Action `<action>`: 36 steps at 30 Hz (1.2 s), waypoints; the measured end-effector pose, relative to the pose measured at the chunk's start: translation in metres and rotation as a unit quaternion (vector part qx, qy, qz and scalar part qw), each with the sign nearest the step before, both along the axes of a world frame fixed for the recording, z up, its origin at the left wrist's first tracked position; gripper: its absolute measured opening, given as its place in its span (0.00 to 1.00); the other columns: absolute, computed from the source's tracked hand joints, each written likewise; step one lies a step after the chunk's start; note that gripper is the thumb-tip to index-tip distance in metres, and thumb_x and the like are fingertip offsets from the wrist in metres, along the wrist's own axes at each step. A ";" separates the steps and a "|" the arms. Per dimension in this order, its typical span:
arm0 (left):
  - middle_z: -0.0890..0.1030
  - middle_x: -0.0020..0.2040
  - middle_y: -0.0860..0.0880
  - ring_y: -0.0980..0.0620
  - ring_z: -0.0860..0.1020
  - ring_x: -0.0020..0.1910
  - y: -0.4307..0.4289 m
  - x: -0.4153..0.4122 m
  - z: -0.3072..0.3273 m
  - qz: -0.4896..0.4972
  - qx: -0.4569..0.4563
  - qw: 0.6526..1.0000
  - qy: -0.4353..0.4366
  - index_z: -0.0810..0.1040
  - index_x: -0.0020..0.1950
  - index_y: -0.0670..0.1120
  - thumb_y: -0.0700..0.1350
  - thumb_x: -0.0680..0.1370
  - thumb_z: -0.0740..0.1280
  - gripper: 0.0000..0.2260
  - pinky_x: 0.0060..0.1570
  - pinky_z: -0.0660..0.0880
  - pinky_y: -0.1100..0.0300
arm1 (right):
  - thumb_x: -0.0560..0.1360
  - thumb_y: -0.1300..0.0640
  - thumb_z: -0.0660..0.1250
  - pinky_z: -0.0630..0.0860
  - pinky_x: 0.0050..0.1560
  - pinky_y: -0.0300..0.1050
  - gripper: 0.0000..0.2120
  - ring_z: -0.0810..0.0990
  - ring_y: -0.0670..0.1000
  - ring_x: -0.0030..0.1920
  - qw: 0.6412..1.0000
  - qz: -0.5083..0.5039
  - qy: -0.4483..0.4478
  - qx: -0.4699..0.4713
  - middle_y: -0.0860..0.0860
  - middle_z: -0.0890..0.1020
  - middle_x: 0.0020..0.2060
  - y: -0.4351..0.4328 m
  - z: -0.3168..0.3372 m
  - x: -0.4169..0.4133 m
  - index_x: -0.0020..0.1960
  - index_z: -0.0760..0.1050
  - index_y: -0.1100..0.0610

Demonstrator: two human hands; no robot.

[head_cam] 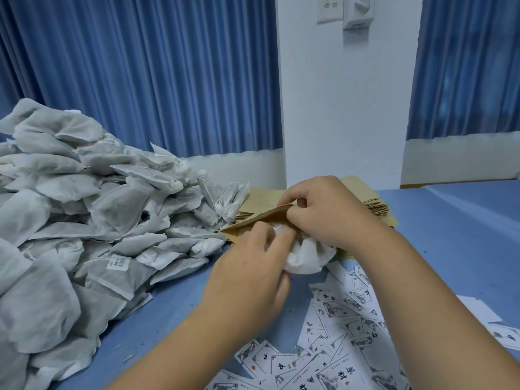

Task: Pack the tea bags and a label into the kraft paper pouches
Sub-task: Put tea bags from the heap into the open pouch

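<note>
Kraft-brown paper is the centre of my feed: one pouch [261,218] lies with its mouth lifted, and I place everything else from it. The person's right hand [323,212] is just above the pouch, fingers curled and pinching its raised upper edge. The left hand [253,271] comes in from the near side, fingers bent round a bundle of tea bags [306,258] - white, crumpled, pressed against the pouch mouth. The bundle's far end is hidden under both hands, so I cannot tell how much of it is inside the pouch. Directly behind and under the pouch is a stack of pouches [374,206], flat, with stepped edges showing to the right of the right hand. Left of the pouch, a large heap of tea bags [84,209] touches its left corner and runs to the left edge of my view. On the near side of the pouch, to the right of the left forearm, printed labels [337,333] are scattered loose and overlapping, black characters on white. All of this rests on a blue table [464,235]. Beyond the pouch stand blue curtains [140,80] and a white wall - it carries a switch plate [330,7] and a dial [361,4].
</note>
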State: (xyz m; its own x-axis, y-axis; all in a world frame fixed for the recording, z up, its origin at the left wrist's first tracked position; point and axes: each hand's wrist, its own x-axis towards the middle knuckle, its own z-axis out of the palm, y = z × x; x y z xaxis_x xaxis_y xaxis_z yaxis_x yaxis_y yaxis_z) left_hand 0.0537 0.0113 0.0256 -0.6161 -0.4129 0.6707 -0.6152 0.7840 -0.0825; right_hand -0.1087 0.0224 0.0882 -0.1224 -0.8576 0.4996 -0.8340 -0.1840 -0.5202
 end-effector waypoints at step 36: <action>0.69 0.66 0.48 0.46 0.70 0.64 -0.153 0.048 -0.009 0.272 0.028 0.927 -0.256 0.65 0.70 0.52 0.64 0.76 0.59 0.26 0.59 0.64 0.50 | 0.69 0.59 0.62 0.61 0.28 0.40 0.12 0.71 0.46 0.32 0.992 -0.102 0.065 0.023 0.45 0.73 0.29 -0.007 -0.006 0.002 0.43 0.81 0.45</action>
State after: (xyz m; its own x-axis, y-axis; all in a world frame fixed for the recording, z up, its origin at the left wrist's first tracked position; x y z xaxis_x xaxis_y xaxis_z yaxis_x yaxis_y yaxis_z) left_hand 0.1017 -0.1422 0.0169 -0.5379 -0.7814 0.3162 -0.8128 0.3812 -0.4405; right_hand -0.1072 0.0154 0.0825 -0.2323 -0.8437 0.4839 -0.9121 0.0162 -0.4096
